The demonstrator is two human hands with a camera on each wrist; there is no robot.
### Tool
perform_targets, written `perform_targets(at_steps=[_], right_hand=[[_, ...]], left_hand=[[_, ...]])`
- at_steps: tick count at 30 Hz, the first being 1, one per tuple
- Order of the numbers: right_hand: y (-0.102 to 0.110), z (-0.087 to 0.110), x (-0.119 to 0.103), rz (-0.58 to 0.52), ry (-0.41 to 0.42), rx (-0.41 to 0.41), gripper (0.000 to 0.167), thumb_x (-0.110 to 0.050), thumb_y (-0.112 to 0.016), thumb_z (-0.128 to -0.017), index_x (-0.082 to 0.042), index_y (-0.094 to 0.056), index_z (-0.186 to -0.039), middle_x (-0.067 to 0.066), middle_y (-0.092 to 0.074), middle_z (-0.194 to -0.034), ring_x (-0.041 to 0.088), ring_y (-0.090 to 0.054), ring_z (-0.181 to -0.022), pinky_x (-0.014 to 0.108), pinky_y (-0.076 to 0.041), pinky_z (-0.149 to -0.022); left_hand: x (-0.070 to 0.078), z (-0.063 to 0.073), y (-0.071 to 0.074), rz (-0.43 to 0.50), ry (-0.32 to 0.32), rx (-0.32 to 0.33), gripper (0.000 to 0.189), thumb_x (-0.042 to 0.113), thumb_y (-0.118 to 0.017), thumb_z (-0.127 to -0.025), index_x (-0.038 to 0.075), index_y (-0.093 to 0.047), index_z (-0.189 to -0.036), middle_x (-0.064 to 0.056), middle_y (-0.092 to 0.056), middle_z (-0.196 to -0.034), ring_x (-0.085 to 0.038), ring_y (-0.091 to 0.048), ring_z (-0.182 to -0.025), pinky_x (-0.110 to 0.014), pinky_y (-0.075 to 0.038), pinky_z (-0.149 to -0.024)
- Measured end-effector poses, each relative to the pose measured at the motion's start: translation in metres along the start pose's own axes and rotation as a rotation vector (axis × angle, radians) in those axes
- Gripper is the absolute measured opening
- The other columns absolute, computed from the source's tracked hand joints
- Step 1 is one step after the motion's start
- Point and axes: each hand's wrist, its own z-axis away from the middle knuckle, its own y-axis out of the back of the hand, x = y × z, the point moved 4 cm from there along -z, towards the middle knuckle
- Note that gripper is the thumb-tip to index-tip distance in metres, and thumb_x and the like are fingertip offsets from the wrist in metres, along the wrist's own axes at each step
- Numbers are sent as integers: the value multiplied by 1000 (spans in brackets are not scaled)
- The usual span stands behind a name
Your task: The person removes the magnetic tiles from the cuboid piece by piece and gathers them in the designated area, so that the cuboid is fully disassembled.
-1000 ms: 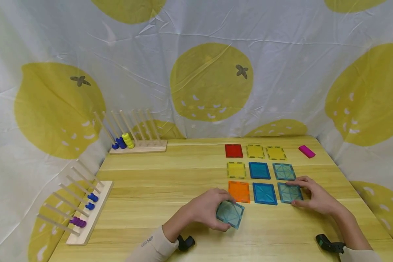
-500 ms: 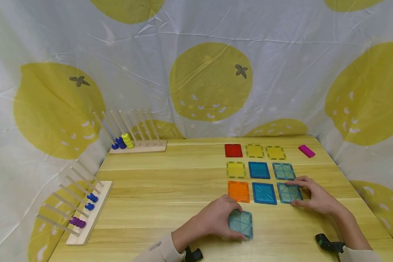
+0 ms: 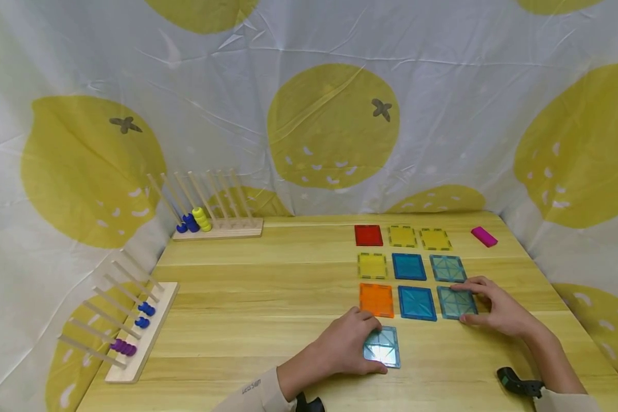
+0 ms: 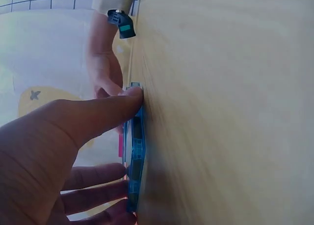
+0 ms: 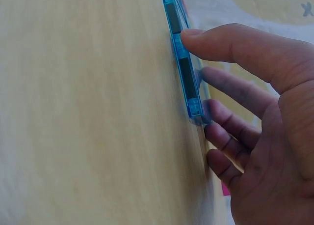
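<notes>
Near the front of the table, my left hand grips a translucent light-blue square tile, thumb on the near edge and fingers on the far side. In the left wrist view that tile appears edge-on, just at the tabletop. My right hand holds a second light-blue tile by its right side, at the right end of the front row; the right wrist view shows my thumb on this tile's edge. Beside it lie a blue tile and an orange tile.
Behind are a yellow tile, blue tile, light-blue tile, red tile and two more yellow tiles. A magenta block lies far right. Two wooden peg racks with beads stand left.
My left hand has moved right and slightly nearer with its light-blue tile, which has turned square to the rows and come down to the tabletop. My right hand has stayed in place.
</notes>
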Motion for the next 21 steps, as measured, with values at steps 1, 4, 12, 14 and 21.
perform_targets(at_steps=[1,4,12,14,21], right_hand=[[0,0,0,4,-1,1,62,-31,-88,-81,-22,-65,-138,12,-52,-136,19,-43,-120,36,-42,-94],[0,0,2,7,0,1,62,-31,-88,-81,-22,-65,-138,12,-52,-136,21,-44,-121,36,-43,-93],[3,3,0,-13,14,-4,61,-29,-88,-82,-18,-65,-138,14,-51,-136,31,-48,-121,45,-46,-97],[6,5,0,1,4,8,58,-31,-86,-84,-19,-65,-137,11,-53,-135,22,-50,-116,31,-47,-92],[26,-1,-3,17,42,115,46,-25,-81,-90,-11,-67,-131,8,-60,-126,8,-51,-101,23,-53,-75]], left_hand=[[0,0,0,-1,0,2,67,67,-80,-78,21,-69,-124,7,-67,-124,-8,-51,-101,-14,-50,-83],[0,-1,-1,-3,2,8,67,68,-79,-78,21,-69,-125,7,-67,-125,-8,-52,-103,-16,-51,-85],[0,4,6,40,1,29,70,73,-76,-77,25,-67,-127,8,-66,-126,-7,-54,-106,-17,-53,-87],[-4,9,13,61,6,53,70,74,-76,-77,25,-68,-126,8,-67,-126,-8,-55,-107,-19,-54,-87],[-50,26,50,70,55,201,73,72,-77,-78,18,-69,-127,3,-67,-131,-17,-61,-120,-35,-58,-98]])
